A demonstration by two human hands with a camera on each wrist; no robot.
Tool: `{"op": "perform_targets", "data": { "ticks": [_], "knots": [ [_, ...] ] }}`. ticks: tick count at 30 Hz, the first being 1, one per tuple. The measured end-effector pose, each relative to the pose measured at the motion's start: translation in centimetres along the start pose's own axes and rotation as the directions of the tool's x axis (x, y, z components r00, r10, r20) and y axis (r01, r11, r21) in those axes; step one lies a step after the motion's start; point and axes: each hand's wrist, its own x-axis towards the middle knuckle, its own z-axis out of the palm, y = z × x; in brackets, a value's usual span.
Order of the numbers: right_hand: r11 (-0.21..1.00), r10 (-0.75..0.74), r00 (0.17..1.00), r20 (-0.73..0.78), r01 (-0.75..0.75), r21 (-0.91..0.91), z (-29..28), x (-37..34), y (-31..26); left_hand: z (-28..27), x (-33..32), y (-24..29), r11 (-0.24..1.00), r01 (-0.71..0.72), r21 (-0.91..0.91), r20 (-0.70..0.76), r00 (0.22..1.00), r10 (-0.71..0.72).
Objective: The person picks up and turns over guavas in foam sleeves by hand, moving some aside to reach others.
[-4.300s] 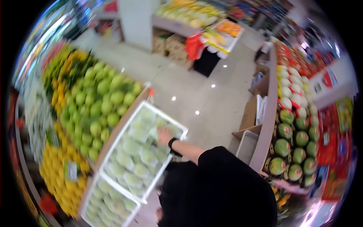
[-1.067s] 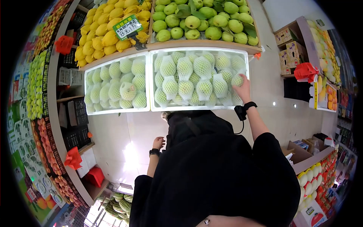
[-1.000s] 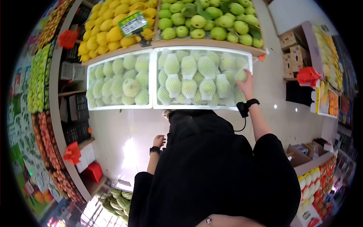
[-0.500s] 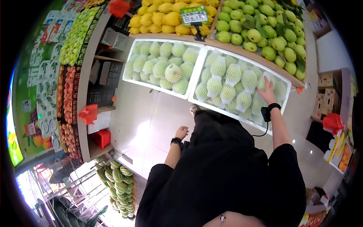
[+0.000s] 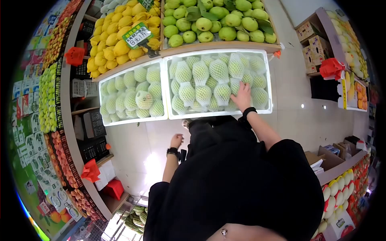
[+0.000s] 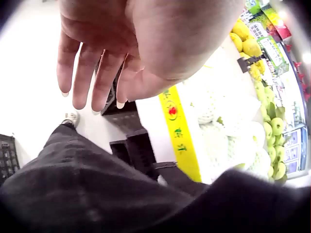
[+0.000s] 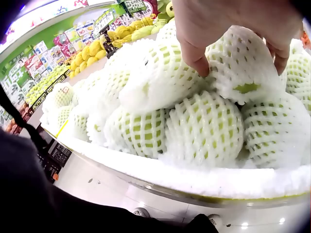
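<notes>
My right hand (image 5: pixel 242 98) reaches into the right-hand white foam box (image 7: pixel 238 180). Its thumb and fingers curl round a green fruit in a white foam net (image 7: pixel 243 65), near the right part of the box; part of that fruit is hidden under the palm. Other netted green fruits (image 7: pixel 204 128) are packed closely around and below it. My left hand (image 5: pixel 176 140) hangs beside the dark trousers, short of the boxes, with nothing in it. In the left wrist view its fingers (image 6: pixel 87 80) are loosely bent.
A second foam box (image 5: pixel 132 120) of netted fruits adjoins on the left. Behind stand yellow fruits (image 5: pixel 116 44) with a price sign (image 5: pixel 138 35) and loose green fruits (image 5: pixel 217 30), behind a wooden ledge (image 5: pixel 209 47). Shelves with black crates (image 5: pixel 94 122) line the left.
My right hand has moved left from a fruit at the box's right end to one farther in. My left hand still hangs low. The head view has swung about.
</notes>
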Motion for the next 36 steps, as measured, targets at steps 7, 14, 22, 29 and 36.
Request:
{"op": "perform_targets", "data": {
  "ticks": [7,14,22,29,36],
  "knots": [
    [0.986,0.080,0.995,0.064,-0.088,0.144,-0.8,0.9,1.0,1.6,0.4,6.4,0.970,-0.240,0.050,0.021,0.971,0.239],
    [0.992,0.108,0.986,0.125,-0.116,0.055,-1.8,0.1,0.4,3.7,-1.2,0.6,1.000,0.026,0.001,0.052,0.998,-0.026],
    [0.990,-0.005,0.999,-0.041,0.010,0.139,-2.8,10.5,-0.3,4.6,-2.4,-2.9,0.995,0.099,0.011,0.050,0.994,-0.100],
    [0.999,0.033,0.971,0.238,-0.032,-0.008,-0.7,14.2,-0.5,3.9,-4.0,-1.9,0.995,-0.019,-0.093,-0.046,0.999,0.015],
    [0.997,-0.061,0.973,0.222,0.069,-0.027,-1.4,14.1,-0.1,3.7,-4.7,-2.9,0.984,0.176,-0.012,0.072,0.982,-0.175]
  ]
}}
